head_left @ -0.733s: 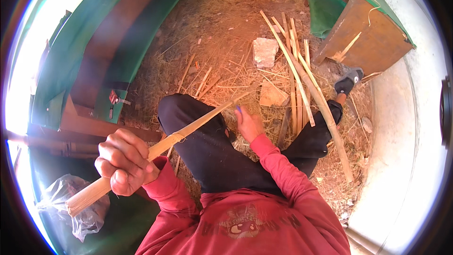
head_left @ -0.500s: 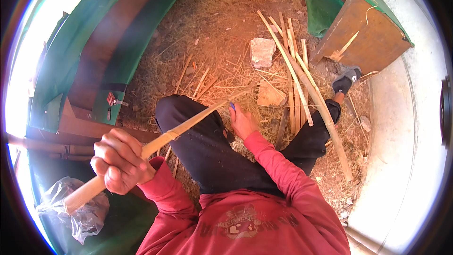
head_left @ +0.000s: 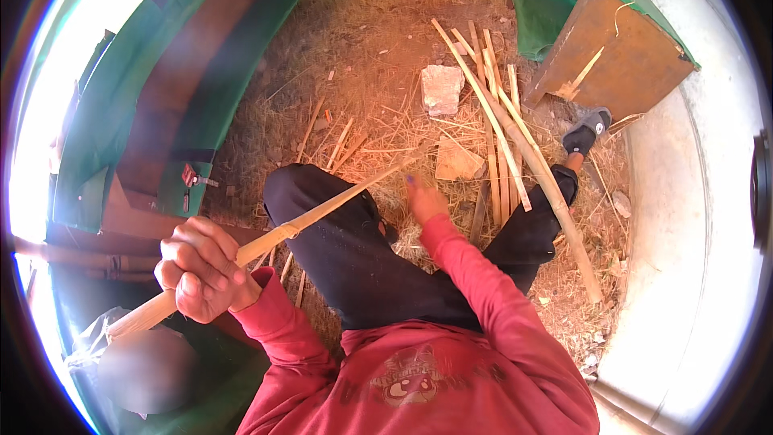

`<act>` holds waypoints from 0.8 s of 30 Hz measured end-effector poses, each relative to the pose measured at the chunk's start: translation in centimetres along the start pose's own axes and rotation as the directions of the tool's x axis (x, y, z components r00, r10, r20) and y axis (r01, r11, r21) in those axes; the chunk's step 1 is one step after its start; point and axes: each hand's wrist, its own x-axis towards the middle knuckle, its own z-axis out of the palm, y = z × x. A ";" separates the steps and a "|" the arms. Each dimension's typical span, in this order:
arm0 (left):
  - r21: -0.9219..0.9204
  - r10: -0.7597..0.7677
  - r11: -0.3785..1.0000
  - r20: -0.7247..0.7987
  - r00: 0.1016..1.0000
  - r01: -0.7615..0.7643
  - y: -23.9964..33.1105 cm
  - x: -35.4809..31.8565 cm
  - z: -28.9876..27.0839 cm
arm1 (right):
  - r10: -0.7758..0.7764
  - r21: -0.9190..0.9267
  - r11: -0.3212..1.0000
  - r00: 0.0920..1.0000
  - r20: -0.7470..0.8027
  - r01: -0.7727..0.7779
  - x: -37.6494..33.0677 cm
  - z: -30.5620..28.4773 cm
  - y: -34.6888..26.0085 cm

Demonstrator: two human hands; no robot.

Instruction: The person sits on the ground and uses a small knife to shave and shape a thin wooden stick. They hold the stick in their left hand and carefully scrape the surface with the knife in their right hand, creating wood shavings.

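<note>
The left hand (head_left: 201, 267) has a tight grip on a long pale stick (head_left: 318, 213). The fingers are curled all the way around it, near its thick end. The stick slants up and to the right, across the black trouser leg (head_left: 346, 234), and its thin tip ends over the straw close to the right hand (head_left: 423, 200).

The right hand reaches down to the straw floor (head_left: 370, 80) between the knees. Its fingers are loosely bent and point down. I cannot tell if its grip has hold of anything, as the fingertips are hidden from view.

Both arms wear red sleeves (head_left: 475, 274).

Just past the right hand lies a flat tan stone (head_left: 457, 163). Farther off lies a pale stone block (head_left: 441, 89). To the right of them a bunch of long sticks (head_left: 503, 133) lies on the straw, running down past the right leg. A foot in a dark sandal (head_left: 586, 130) rests by a brown wooden box (head_left: 620, 56). A green board (head_left: 153, 89) curves along the left side.
</note>
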 end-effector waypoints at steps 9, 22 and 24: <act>-0.058 0.002 0.998 -0.030 1.000 -0.004 -0.8 0.7 0.3 | 0.243 0.047 0.968 0.967 0.082 -0.247 3.0 4.6 4.7; -0.068 0.021 0.997 -0.092 0.995 -0.027 -1.3 1.4 -0.7 | 0.167 -0.067 0.985 0.967 0.190 -0.157 5.2 2.4 3.9; -0.031 0.016 0.999 -0.129 0.992 -0.020 -1.0 1.3 -0.4 | 0.220 -0.366 0.924 0.934 0.281 -0.108 3.2 3.5 9.4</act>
